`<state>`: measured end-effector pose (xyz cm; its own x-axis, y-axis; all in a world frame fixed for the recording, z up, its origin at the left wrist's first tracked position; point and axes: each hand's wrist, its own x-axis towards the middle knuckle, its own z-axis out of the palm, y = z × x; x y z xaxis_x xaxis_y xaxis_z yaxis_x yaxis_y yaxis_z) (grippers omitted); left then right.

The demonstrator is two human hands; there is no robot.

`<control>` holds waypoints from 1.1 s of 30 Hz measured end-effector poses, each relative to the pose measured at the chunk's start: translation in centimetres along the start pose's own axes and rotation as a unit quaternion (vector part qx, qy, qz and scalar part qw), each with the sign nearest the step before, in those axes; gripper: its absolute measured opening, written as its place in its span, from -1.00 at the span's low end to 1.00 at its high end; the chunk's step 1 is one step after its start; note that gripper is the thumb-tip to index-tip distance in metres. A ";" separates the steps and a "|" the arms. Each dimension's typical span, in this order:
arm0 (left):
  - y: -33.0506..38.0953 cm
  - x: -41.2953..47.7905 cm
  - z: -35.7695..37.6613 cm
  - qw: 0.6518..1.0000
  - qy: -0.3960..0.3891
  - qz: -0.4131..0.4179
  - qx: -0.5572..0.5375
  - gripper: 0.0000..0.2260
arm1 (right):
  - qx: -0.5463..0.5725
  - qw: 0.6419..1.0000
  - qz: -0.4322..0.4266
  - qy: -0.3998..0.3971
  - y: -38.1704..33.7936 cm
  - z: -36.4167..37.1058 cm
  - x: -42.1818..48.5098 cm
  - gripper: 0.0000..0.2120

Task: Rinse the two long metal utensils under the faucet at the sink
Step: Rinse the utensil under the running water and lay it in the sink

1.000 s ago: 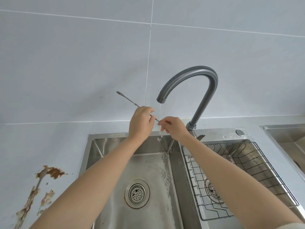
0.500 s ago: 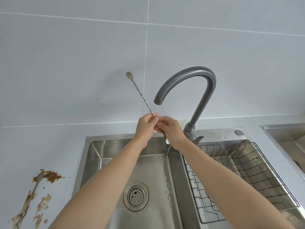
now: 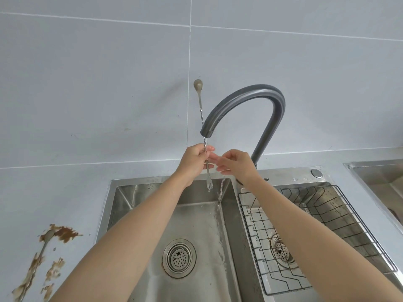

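1. Basins first: the left basin (image 3: 196, 219) holds only a drain strainer (image 3: 179, 257) and a thin water stream (image 3: 219, 192) running down near its right wall.
2. The right basin (image 3: 292, 180) holds a wire rack (image 3: 340, 216) with nothing on it; a second drain (image 3: 281, 251) shows through the wires.
3. My left hand (image 3: 194, 162) pinches the first utensil (image 3: 200, 105) at mid-stem, fingers curled round it. It stands nearly upright, spoon bowl up beside the faucet (image 3: 261, 92) spout, small fork end hanging over the left basin, just left of the stream.
4. My right hand (image 3: 236, 164) is under the spout with fingers loosely spread toward the stem, gripping nothing; I cannot tell whether they touch the stem.
5. The second utensil (image 3: 44, 243) lies on the counter (image 3: 65, 192) well left of the sink, in brown stains (image 3: 65, 233).
6. Edges: the tiled wall (image 3: 87, 83) stands close behind the spoon bowl; the divider between the basins lies below my right wrist; another sink (image 3: 381, 171) borders the far right.
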<state>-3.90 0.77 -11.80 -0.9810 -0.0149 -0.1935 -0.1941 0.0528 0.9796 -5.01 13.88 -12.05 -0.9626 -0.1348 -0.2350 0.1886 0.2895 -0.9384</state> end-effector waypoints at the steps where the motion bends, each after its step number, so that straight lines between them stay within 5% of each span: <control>1: 0.1 0.1 0.1 1.000 -0.004 0.004 0.000 -0.81 | 0.001 1.000 -0.009 0.011 -0.2 -0.2 0.2 -0.85; 3: 0.4 0.2 0.3 1.000 -0.006 0.014 -0.001 -0.81 | 0.016 1.000 -0.024 0.011 -0.7 -0.3 0.3 -0.96; 7: 0.4 0.0 0.1 0.999 -0.024 0.028 0.006 -0.77 | 0.061 0.997 -0.037 -0.021 -1.8 0.7 0.6 -0.75; 16: -0.5 -1.5 -2.4 0.999 -0.029 0.024 0.015 -0.72 | 0.098 0.990 -0.072 -0.078 -2.7 3.6 0.0 -0.77; 21: -1.4 -2.4 -3.5 1.000 -0.018 -0.007 0.016 -0.87 | 0.129 0.989 -0.049 -0.052 -2.1 4.7 -0.2 -0.78; 33: -2.1 -3.6 -3.2 0.999 0.016 -0.034 0.027 -0.86 | 0.112 0.993 -0.016 0.024 -1.7 5.8 -1.2 -0.76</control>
<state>0.00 -2.51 -12.96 -0.9649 -0.0519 -0.2573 -0.2615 0.1045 0.9595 -3.09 8.09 -11.67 -0.9758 -0.0937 -0.1974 0.1916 0.0674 -0.9791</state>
